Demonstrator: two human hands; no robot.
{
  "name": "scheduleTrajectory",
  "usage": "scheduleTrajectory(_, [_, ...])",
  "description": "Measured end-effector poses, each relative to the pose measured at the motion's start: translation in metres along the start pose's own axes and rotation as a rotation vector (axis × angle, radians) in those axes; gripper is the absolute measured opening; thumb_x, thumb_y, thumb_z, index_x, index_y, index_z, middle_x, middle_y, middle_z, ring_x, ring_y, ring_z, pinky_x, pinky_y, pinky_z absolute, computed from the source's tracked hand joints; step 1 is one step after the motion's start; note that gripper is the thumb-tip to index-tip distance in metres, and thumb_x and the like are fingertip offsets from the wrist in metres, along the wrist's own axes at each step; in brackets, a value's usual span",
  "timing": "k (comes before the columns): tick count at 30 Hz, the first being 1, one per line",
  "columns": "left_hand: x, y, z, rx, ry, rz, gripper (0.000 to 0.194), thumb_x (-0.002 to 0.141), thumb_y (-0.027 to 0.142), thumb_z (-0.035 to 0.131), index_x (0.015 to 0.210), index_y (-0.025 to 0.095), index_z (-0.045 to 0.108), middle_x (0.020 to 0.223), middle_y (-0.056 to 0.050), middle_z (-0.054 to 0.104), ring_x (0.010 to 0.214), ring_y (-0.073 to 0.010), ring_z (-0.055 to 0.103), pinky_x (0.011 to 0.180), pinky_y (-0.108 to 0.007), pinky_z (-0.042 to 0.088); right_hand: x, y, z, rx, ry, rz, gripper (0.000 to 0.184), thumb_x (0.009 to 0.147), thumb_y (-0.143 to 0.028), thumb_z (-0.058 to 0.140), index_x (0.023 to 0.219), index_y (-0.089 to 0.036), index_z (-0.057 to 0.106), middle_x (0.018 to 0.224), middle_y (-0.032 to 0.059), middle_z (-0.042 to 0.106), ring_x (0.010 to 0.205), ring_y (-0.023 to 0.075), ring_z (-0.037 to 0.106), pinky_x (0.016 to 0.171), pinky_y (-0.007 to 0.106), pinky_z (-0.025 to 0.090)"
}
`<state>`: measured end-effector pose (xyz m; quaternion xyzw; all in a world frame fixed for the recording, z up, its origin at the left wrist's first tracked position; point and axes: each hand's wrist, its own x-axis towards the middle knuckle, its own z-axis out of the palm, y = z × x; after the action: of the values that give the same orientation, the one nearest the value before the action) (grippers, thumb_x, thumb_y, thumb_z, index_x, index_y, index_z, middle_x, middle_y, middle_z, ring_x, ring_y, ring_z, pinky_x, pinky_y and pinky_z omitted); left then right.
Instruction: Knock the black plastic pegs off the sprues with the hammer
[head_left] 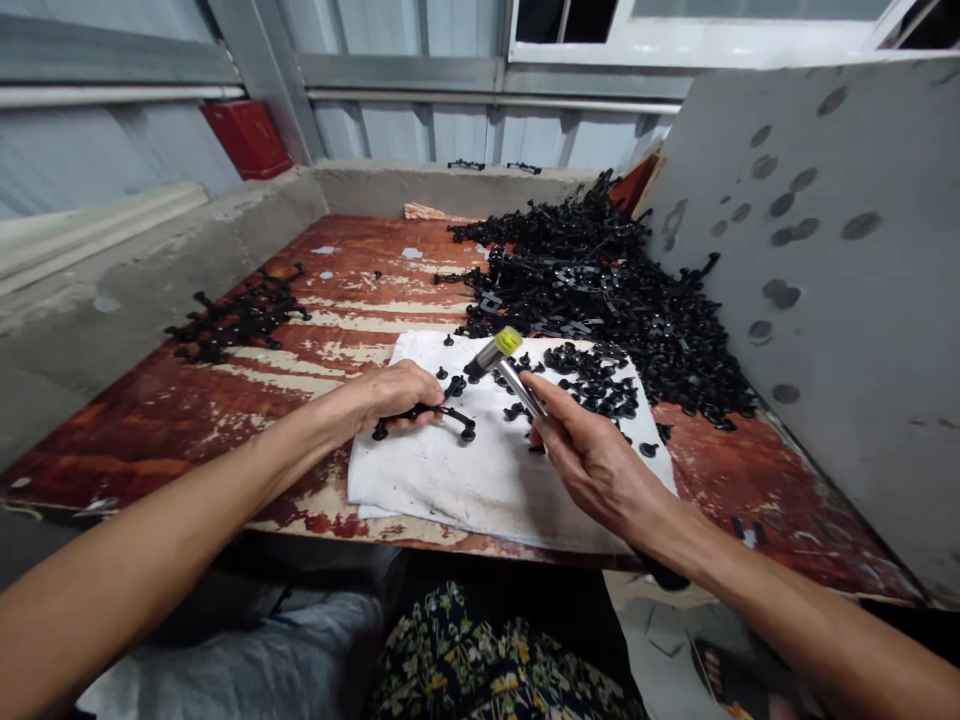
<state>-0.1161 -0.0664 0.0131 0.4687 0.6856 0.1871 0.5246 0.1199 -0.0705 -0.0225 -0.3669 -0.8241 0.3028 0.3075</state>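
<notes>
My right hand [581,440] is wrapped round the metal handle of a small mallet [495,352] with a yellow face on one end and a dark one on the other. To its left, my left hand [405,393] grips a black plastic part [459,418], a thin branching piece with round knobs at its ends. The mallet's dark face is close to small black pieces beside my left fingers; whether it touches them I cannot tell. Beneath both hands lies a folded white cloth [442,490]. Loose black plugs [596,378] are scattered on its right half.
A large heap of black parts [570,270] covers the table's back right. Another small pile [240,315] lies at the left on the worn red-brown table [300,375]. A grey panel [825,250] stands along the right; a red box [246,138] sits on the back-left ledge.
</notes>
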Motion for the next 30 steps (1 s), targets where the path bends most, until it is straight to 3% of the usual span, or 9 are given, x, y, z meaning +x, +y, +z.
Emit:
scheduleTrajectory(2, [0.003, 0.000, -0.003, -0.020, -0.053, 0.007, 0.021, 0.069, 0.016, 0.054, 0.048, 0.013, 0.052, 0.041, 0.001, 0.044, 0.031, -0.0052, 0.033, 0.033, -0.018, 0.020, 0.013, 0.002, 0.000, -0.114, -0.019, -0.104, 0.054, 0.089, -0.018, 0.038, 0.141, -0.011, 0.048, 0.100, 0.0120, 0.069, 0.085, 0.0199, 0.063, 0.082, 0.037, 0.053])
scheduleTrajectory(4, [0.005, -0.004, -0.007, -0.062, -0.098, 0.021, 0.021, 0.069, 0.018, 0.055, 0.048, 0.013, 0.051, 0.042, 0.000, 0.046, 0.031, -0.0050, 0.034, 0.033, -0.018, 0.020, 0.021, 0.002, 0.000, -0.159, -0.048, -0.126, 0.055, 0.089, -0.016, 0.036, 0.142, -0.009, 0.048, 0.094, 0.0111, 0.070, 0.079, 0.0190, 0.063, 0.079, 0.036, 0.053])
scheduleTrajectory(12, [0.007, -0.014, -0.012, -0.193, -0.105, 0.036, 0.018, 0.067, 0.018, 0.060, 0.052, 0.013, 0.052, 0.044, 0.000, 0.049, 0.031, -0.0041, 0.035, 0.033, -0.015, 0.021, 0.007, 0.007, 0.004, -0.029, -0.021, 0.007, 0.054, 0.090, -0.023, 0.038, 0.140, -0.007, 0.051, 0.075, 0.0043, 0.064, 0.059, 0.0151, 0.054, 0.066, 0.031, 0.052])
scheduleTrajectory(19, [0.007, -0.009, -0.008, -0.195, -0.085, -0.002, 0.018, 0.072, 0.015, 0.058, 0.054, 0.011, 0.058, 0.043, 0.000, 0.049, 0.029, -0.0039, 0.035, 0.030, -0.015, 0.020, -0.005, 0.015, 0.009, 0.045, 0.014, 0.074, 0.049, 0.091, -0.025, 0.041, 0.136, -0.012, 0.054, 0.080, 0.0049, 0.066, 0.063, 0.0142, 0.056, 0.064, 0.028, 0.051])
scheduleTrajectory(30, [0.010, -0.013, -0.009, -0.152, -0.096, 0.021, 0.017, 0.073, 0.016, 0.059, 0.057, 0.010, 0.061, 0.044, 0.000, 0.051, 0.030, -0.0039, 0.036, 0.032, -0.015, 0.021, -0.007, 0.014, 0.008, 0.113, 0.000, 0.125, 0.050, 0.091, -0.027, 0.041, 0.136, -0.009, 0.053, 0.069, 0.0005, 0.057, 0.058, 0.0136, 0.051, 0.061, 0.027, 0.048])
